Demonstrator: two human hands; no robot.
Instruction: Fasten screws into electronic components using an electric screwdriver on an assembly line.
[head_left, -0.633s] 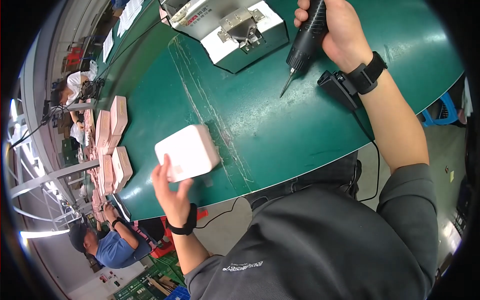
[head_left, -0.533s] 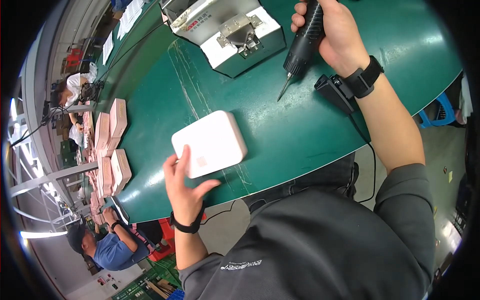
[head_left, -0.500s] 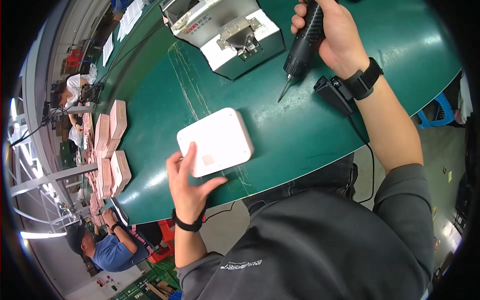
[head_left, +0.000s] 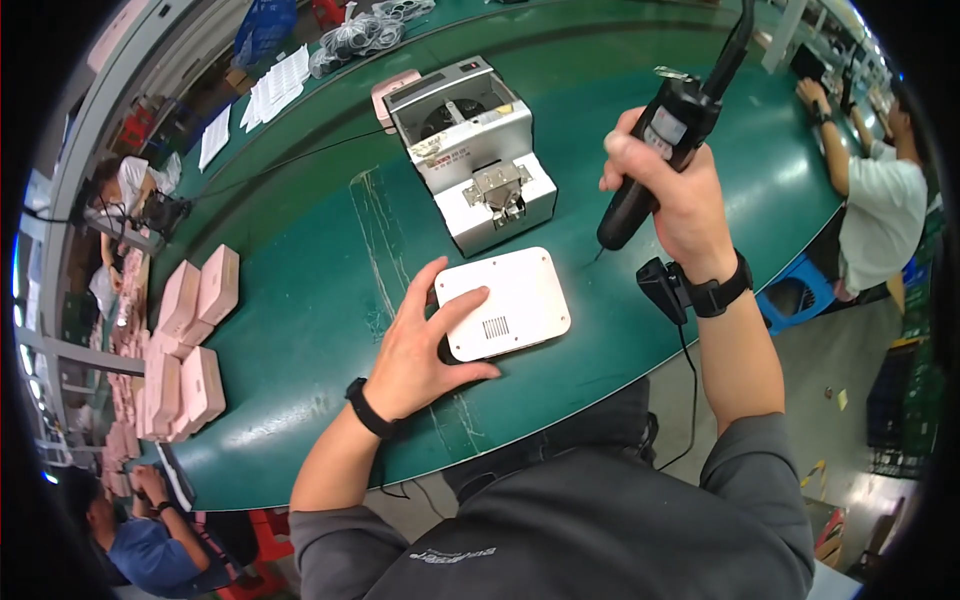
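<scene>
A white plastic case (head_left: 520,300) with rounded corners lies flat on the green table, vent slots and small corner holes facing up. My left hand (head_left: 415,345) grips its left end, index finger on top and thumb along the near edge. In my right hand (head_left: 680,195) is a black electric screwdriver (head_left: 640,190), fingers wrapped round its body. Its thin bit points down at the table, just right of the case and apart from it. Behind the case stands a grey-white screw feeder (head_left: 480,150) with a metal pick-up part at its front.
Several pink cases (head_left: 180,390) are stacked at the left. Paper sheets (head_left: 275,88) and bundled grey cables (head_left: 360,45) lie at the back. A black device (head_left: 665,290) with a cord is by my right wrist. Co-workers sit left and right; a blue stool (head_left: 800,295) stands at the right.
The view has shifted, showing more of the feeder and the right side. The screwdriver is now more upright, and my left hand reaches further round the case's left end.
</scene>
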